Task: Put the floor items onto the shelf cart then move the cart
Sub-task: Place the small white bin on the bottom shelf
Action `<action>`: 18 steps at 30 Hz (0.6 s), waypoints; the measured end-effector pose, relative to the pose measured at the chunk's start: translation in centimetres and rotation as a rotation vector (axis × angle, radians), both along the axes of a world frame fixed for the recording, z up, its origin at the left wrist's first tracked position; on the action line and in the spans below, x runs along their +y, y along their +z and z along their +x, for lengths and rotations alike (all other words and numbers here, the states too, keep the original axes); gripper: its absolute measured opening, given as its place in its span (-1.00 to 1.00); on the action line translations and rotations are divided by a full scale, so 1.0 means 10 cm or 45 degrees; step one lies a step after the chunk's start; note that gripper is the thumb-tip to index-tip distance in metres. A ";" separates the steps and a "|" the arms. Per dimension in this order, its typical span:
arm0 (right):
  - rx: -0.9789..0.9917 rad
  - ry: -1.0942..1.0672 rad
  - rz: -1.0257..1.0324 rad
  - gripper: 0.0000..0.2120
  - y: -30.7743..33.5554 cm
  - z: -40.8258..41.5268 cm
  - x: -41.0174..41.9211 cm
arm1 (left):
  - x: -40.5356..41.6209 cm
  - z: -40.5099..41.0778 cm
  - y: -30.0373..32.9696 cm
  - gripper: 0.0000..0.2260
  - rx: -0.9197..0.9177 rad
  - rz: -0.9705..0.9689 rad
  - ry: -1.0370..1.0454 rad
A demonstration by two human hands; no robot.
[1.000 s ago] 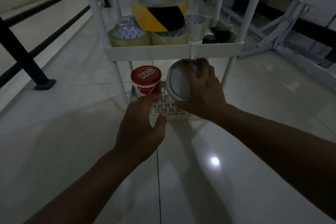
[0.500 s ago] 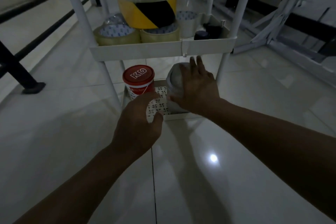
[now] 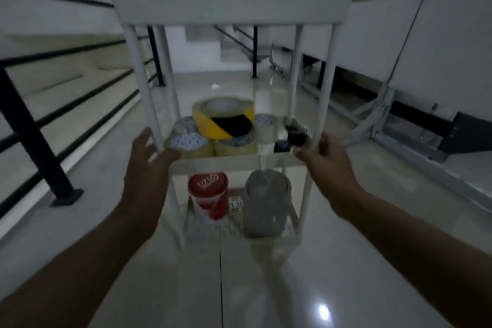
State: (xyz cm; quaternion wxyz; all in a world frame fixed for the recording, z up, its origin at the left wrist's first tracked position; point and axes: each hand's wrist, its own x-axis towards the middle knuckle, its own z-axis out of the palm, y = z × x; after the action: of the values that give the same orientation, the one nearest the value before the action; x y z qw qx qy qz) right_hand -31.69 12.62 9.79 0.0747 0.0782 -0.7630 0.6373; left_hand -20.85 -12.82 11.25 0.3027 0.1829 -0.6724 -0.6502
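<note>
- Both floor items look stowed on the bottom shelf of the shelf cart (image 3: 234, 12): the red-lidded tub (image 3: 208, 198) on the left, the grey jar (image 3: 267, 206) to its right, so the step in hand is judged to be gripping the cart to move it.
- The left hand (image 3: 145, 165) is spread open at the front-left post (image 3: 147, 104), fingers not yet wrapped around it.
- The right hand (image 3: 323, 160) reaches the front-right post (image 3: 323, 104) at middle-shelf height; whether it has closed is unclear (the frame is blurred).
- Both hands should close fully at equal height before pushing.
- The push should be slow and level: the yellow-black tape roll (image 3: 223, 118) sits stacked on other rolls and could slide.
</note>
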 end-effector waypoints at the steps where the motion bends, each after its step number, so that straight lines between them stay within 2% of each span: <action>1: -0.004 0.026 0.031 -0.47 0.03 0.03 -0.01 | 0.01 0.00 0.08 -0.50 -0.007 0.079 -0.017; 4: -0.065 0.005 0.010 -0.48 0.21 0.08 -0.01 | -0.01 0.03 0.22 -0.70 -0.150 0.050 0.047; 6: -0.007 -0.102 -0.151 -0.42 0.60 0.03 -0.04 | -0.15 0.01 0.45 -0.71 -0.205 0.002 0.151; 9: 0.474 -0.303 -0.232 -0.47 1.45 -0.09 -0.04 | -0.34 -0.08 1.09 -0.65 -0.124 -0.055 0.326; 11: 0.661 -0.208 -0.338 -0.47 2.05 -0.20 -0.06 | -0.39 -0.17 1.62 -0.60 0.106 -0.142 0.350; 13: 0.557 -0.025 -0.423 -0.48 2.50 -0.36 -0.11 | -0.37 -0.31 2.09 -0.52 0.283 -0.186 0.311; 14: 0.489 0.026 -0.393 -0.51 2.61 -0.45 -0.15 | -0.35 -0.41 2.26 -0.50 0.287 -0.197 0.290; 18: 0.461 -0.093 -0.216 -0.73 2.59 -0.57 -0.30 | -0.23 -0.70 2.45 -0.53 0.013 -0.211 0.309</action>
State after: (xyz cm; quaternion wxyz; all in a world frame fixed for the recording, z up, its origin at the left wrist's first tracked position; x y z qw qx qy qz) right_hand -37.40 9.62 35.74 0.2400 0.1570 -0.6831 0.6717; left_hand -27.82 -15.09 35.79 0.3964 0.2341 -0.6952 -0.5521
